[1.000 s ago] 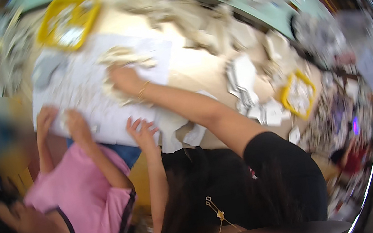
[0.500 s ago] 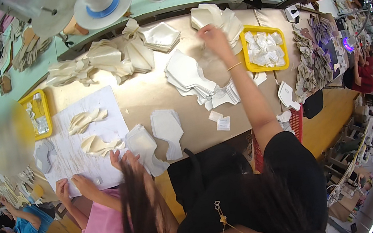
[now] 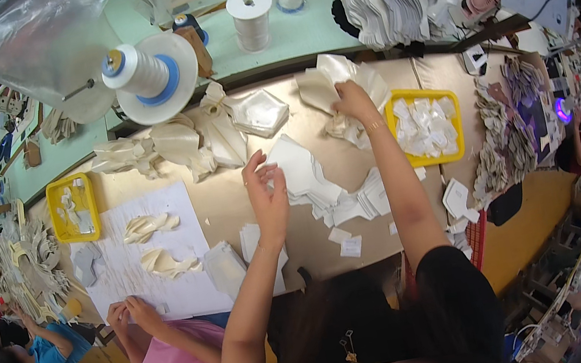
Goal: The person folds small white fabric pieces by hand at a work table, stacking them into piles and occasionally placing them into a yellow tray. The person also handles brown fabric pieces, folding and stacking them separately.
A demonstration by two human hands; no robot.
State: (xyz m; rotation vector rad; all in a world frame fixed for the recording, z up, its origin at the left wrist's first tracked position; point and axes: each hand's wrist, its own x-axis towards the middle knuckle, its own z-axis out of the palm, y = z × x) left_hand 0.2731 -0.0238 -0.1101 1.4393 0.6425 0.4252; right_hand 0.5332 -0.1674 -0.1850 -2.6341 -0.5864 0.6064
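Observation:
My right hand point(image 3: 356, 103) is at the far side of the table, its fingers closed on the edge of a glossy cream cut piece point(image 3: 333, 70) in a loose pile. My left hand point(image 3: 267, 191) hovers beside a fanned stack of white cut pieces point(image 3: 304, 173), its fingers apart and slightly bent with nothing between them. Beyond it lie a stack of pearly cream pieces point(image 3: 260, 112) and a row of bunched cream pieces point(image 3: 177, 145). Two small white labels point(image 3: 351, 247) rest on the near side.
A yellow tray of small white pieces point(image 3: 456, 124) stands right of my right hand; another yellow tray point(image 3: 54, 213) is at left. A co-worker's hands point(image 3: 133, 312) work over a white sheet point(image 3: 176, 208). Thread spools point(image 3: 252, 22) stand on the green bench behind.
My left hand has come up from the near left to the white stack. My right hand has taken hold of a cream piece. The view has tilted, showing more of the far bench.

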